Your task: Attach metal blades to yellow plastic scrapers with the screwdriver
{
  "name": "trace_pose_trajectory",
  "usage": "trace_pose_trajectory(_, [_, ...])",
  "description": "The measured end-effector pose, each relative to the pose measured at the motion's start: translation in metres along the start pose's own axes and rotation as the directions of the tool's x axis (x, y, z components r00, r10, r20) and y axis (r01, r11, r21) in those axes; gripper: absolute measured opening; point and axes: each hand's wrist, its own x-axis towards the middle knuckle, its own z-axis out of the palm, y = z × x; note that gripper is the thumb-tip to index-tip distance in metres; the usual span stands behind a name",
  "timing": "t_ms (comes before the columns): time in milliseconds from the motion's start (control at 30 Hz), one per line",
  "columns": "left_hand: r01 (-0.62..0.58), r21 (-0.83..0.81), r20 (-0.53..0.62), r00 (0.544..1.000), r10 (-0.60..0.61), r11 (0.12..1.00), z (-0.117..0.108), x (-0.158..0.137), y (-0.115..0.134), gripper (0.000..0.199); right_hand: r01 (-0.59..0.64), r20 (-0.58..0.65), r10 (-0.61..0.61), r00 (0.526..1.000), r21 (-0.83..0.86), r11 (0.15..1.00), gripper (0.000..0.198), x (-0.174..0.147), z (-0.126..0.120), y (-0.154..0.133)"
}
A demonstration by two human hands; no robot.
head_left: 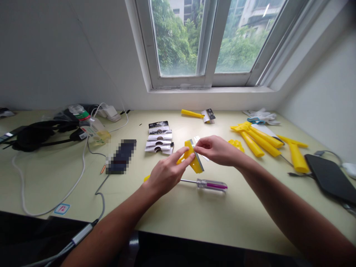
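Observation:
My left hand (169, 168) grips a yellow plastic scraper head (197, 163) between thumb and fingers, holding it tilted above the table. Along the head's right edge runs a grey metal blade (199, 161). My right hand (213, 148) is closed in a pinch at the upper part of that blade; its fingertips hide what lies between them. Behind the right fingers a thin whitish strip (205, 157) partly shows. Below the hands lies a screwdriver (211, 185) with a clear and purple handle, its shaft partly covered by my left hand.
Folded card packages (159, 137) lie behind my left hand. Yellow scraper handles (251, 139), another yellow tool (297, 155), white gloves (264, 115) and a black phone (329, 178) are at right. A yellow scraper (192, 113) lies near the window; cables and a dark device (122, 156) are left.

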Motion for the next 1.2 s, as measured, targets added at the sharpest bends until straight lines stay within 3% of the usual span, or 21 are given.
trace_pose_trajectory(233, [0.053, -0.166, -0.113, 0.991, -0.073, 0.985, 0.003, 0.0, -0.006, 0.041, 0.053, -0.076, -0.054, 0.996, -0.018, 0.998, 0.027, -0.005, -0.012, 0.0])
trace_pose_trajectory(367, [0.145, -0.381, -0.205, 0.95, -0.237, 0.913, 0.001, 0.002, -0.005, 0.041, 0.19, -0.161, -0.184, 0.97, 0.025, 0.981, 0.022, -0.011, -0.013, -0.006])
trace_pose_trajectory(467, [0.311, -0.58, -0.137, 0.874, -0.466, 0.753, -0.001, 0.003, -0.001, 0.033, 0.266, -0.221, -0.242, 0.945, 0.085, 0.96, 0.017, -0.012, -0.01, -0.009])
trace_pose_trajectory(567, [0.403, -0.771, 0.031, 0.797, -0.603, 0.493, -0.003, 0.004, 0.004, 0.02, 0.312, -0.248, -0.286, 0.926, 0.071, 0.948, 0.011, -0.011, -0.006, -0.01])
trace_pose_trajectory(667, [0.37, -0.887, 0.129, 0.774, -0.62, 0.277, -0.006, 0.007, 0.007, 0.014, 0.38, -0.285, -0.377, 0.881, -0.049, 0.924, 0.011, -0.009, -0.001, -0.008])
trace_pose_trajectory(767, [0.341, -0.926, 0.176, 0.772, -0.611, 0.164, -0.009, 0.01, 0.009, 0.016, 0.447, -0.322, -0.453, 0.832, -0.095, 0.889, 0.011, -0.007, 0.005, -0.007])
trace_pose_trajectory(900, [0.321, -0.944, 0.217, 0.775, -0.593, 0.074, -0.01, 0.011, 0.008, 0.019, 0.495, -0.343, -0.503, 0.793, -0.119, 0.861, 0.01, -0.005, 0.012, -0.007])
trace_pose_trajectory(1100, [0.31, -0.951, 0.248, 0.777, -0.579, 0.01, -0.01, 0.012, 0.009, 0.023, 0.538, -0.392, -0.572, 0.721, -0.205, 0.818, 0.013, -0.003, 0.018, -0.006])
trace_pose_trajectory(1200, [0.305, -0.952, 0.257, 0.778, -0.573, -0.013, -0.01, 0.012, 0.009, 0.023, 0.533, -0.404, -0.565, 0.72, -0.201, 0.822, 0.01, -0.002, 0.019, -0.006])
